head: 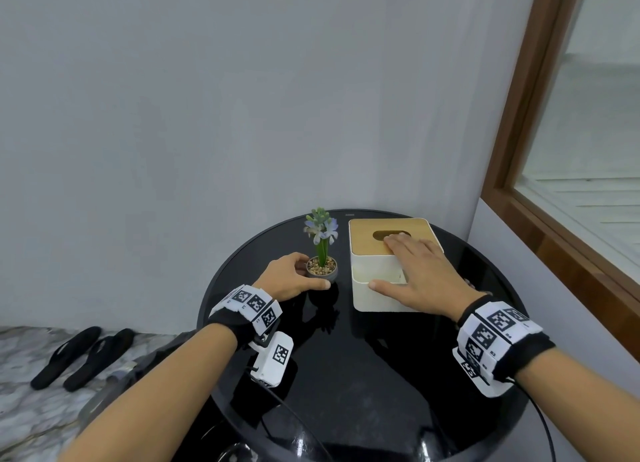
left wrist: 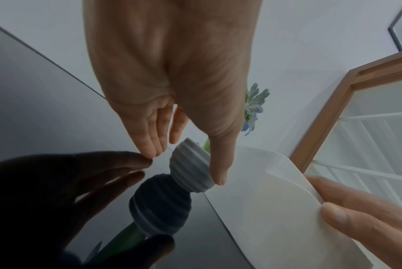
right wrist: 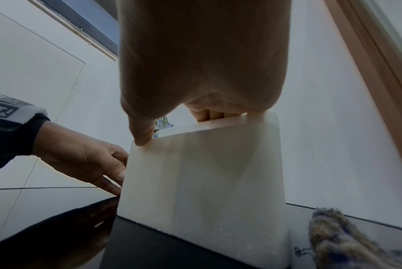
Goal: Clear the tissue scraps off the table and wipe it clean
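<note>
The left hand grips the small plant pot — thumb in front. The right hand lies flat on the tissue box on the black table.

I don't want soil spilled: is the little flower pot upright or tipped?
Upright. The flower pot stands flat on the black table, stem vertical, gravel level inside; the left hand holds its sides.

A room in a home, round glossy black tabletop in a corner of plain white walls, small potted flower beside a wood-lidded tissue box, black slippers on marble-patterned floor, wood-framed window at right
</note>
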